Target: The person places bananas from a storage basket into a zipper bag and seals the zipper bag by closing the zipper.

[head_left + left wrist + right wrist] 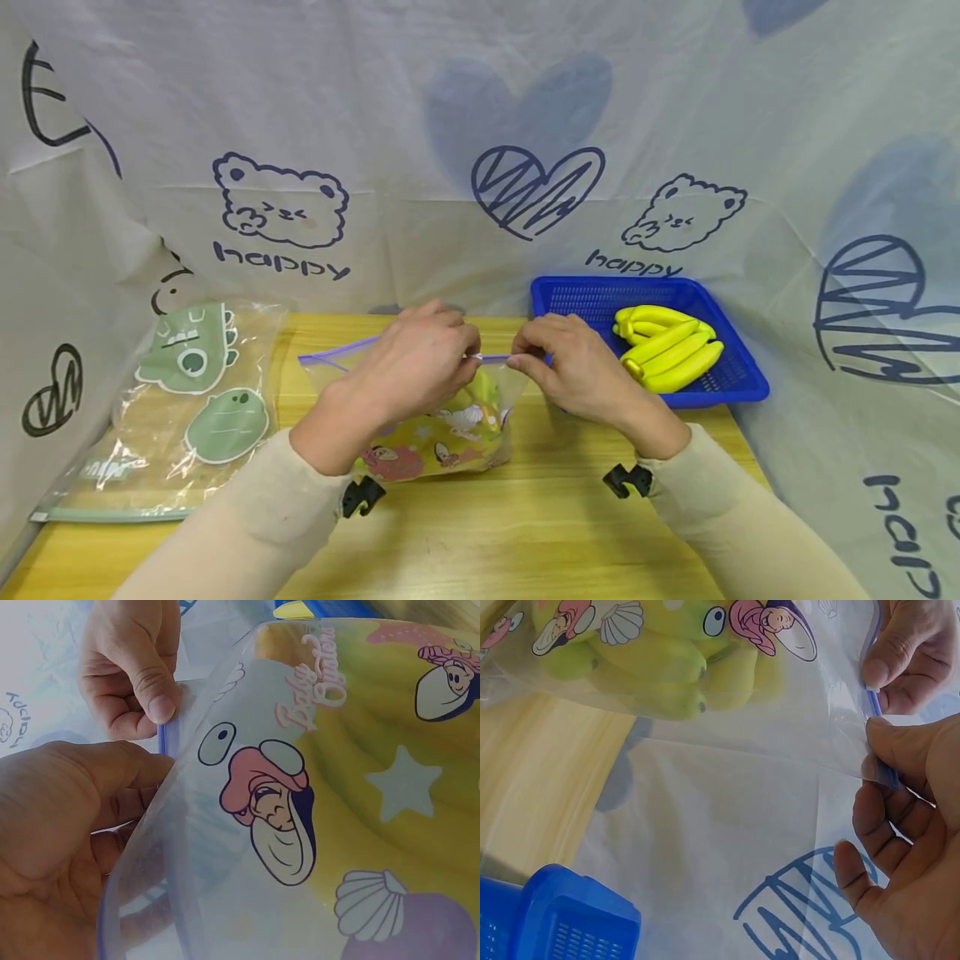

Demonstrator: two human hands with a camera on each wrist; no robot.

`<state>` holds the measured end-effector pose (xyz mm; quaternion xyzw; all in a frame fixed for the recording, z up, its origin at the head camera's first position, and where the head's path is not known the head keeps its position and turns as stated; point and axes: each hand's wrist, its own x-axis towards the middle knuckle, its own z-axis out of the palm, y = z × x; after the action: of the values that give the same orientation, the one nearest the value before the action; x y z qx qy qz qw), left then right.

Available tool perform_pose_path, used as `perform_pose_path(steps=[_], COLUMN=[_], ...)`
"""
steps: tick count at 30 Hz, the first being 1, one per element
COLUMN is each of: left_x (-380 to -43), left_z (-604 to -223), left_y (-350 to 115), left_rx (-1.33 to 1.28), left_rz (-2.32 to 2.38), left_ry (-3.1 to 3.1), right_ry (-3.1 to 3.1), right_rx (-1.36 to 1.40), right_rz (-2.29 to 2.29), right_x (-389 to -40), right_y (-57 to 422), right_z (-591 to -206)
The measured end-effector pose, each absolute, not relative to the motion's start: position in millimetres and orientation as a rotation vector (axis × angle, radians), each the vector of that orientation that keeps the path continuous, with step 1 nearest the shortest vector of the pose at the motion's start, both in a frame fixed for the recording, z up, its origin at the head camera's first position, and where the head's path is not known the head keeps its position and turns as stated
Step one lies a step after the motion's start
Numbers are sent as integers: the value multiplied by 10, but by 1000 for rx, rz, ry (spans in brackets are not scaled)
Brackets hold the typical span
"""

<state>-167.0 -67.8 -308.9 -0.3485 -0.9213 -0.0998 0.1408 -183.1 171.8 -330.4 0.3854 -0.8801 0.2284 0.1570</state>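
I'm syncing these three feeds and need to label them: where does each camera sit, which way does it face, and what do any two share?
Head: worn high, facing forward and down at the wooden table; shows both forearms, left hand and right hand pinching the zip bag.
Left wrist: at the left hand, facing the bag's printed side; both hands show.
Right wrist: below the right hand, facing the bananas in the bag; both hands show.
Shared: the head and right wrist views both show the blue basket.

Bright, even light; wrist views blurry.
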Motion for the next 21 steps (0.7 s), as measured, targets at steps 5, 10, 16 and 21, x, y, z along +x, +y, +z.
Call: perform_pose_path(steps=[5, 10, 16, 21], left_x=[-1680, -1691, -1688, -1672], left_z=[-3093, -3109, -3103, -3085], left_y=[-706, -742, -771, -824], left_rx=[-1011, -1035, -1061, -1064], left_rz=[-289, -283, -279, -294], left_ry=[-2641, -2600, -2605, -2635], right_ry=[-2513, -2538, -2554, -2563], right_rx=[1130, 1179, 1186, 1172], right_rz=[466, 282, 281, 295], right_x=[-1824, -1805, -1808, -1817], right_y=[1717, 1700, 1694, 1708], right_z=[-3245, -3160, -3146, -3152])
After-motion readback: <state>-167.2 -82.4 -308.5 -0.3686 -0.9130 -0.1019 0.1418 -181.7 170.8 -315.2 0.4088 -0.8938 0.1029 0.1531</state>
